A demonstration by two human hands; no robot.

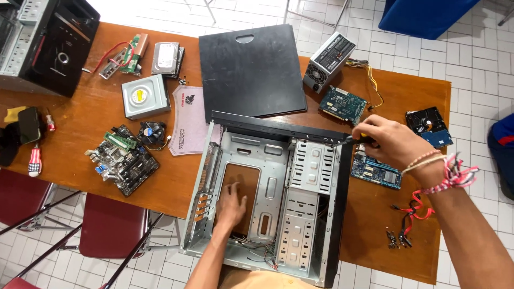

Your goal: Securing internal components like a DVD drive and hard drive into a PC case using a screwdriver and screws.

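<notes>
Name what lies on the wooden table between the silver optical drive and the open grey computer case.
In the head view, a pale pink mouse pad lies between the silver optical drive and the open grey computer case.

On the wooden table (80, 123) I note a loose motherboard (123, 160) near the left edge, with a small cooling fan (151, 132) just beside it and a silver optical drive (144, 96) further back. I see a black side panel (251, 69) lying flat at the back, a power supply (329, 61) to its right, a green circuit card (342, 105) near that, and a hard drive (428, 126) toward the right edge. A second black computer tower (48, 43) stands at the far left corner, and red-seated chairs (112, 227) sit below the table's edge.
</notes>
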